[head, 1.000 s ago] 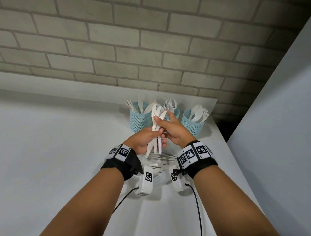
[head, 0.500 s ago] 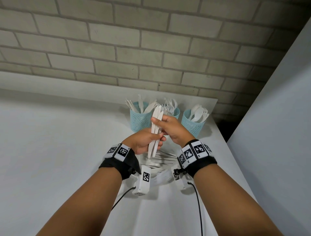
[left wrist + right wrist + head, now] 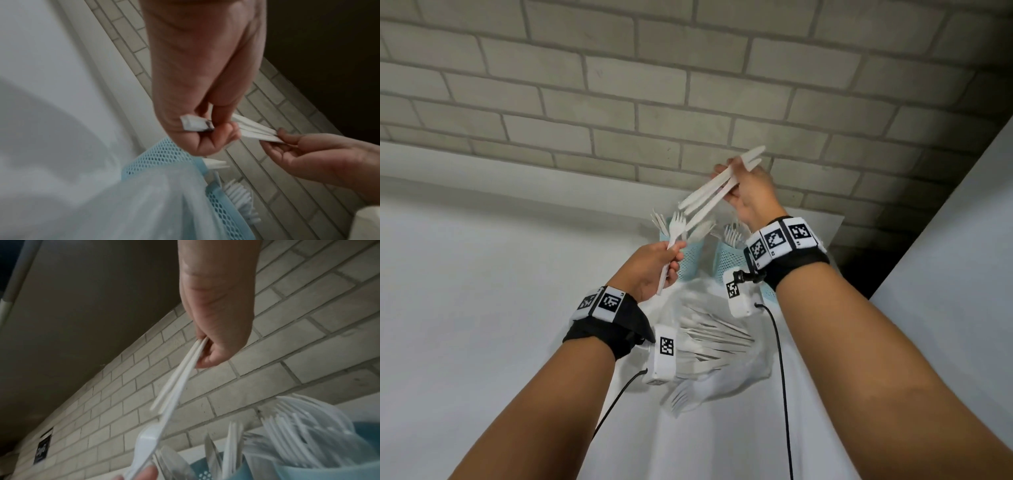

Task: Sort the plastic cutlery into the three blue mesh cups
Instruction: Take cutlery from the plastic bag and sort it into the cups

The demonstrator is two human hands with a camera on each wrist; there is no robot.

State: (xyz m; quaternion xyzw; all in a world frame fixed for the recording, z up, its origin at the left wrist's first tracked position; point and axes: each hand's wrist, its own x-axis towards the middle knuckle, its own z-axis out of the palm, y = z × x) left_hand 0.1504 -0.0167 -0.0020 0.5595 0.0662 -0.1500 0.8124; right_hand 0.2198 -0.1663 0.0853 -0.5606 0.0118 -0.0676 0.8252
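Knives [image 3: 717, 193], three white plastic ones, are being pinched together by their handles in the right hand [image 3: 751, 195], raised in front of the brick wall [image 3: 619, 85] and slanting down toward the left. The left hand [image 3: 650, 270] is gripping a single white fork [image 3: 673, 245] by its handle, tines pointing up, just in front of the blue mesh cups [image 3: 726, 260]. The cups are standing at the back of the white table [image 3: 482, 308], already holding cutlery. More plastic cutlery [image 3: 709, 339] is lying loose in a clear bag between the wrists.
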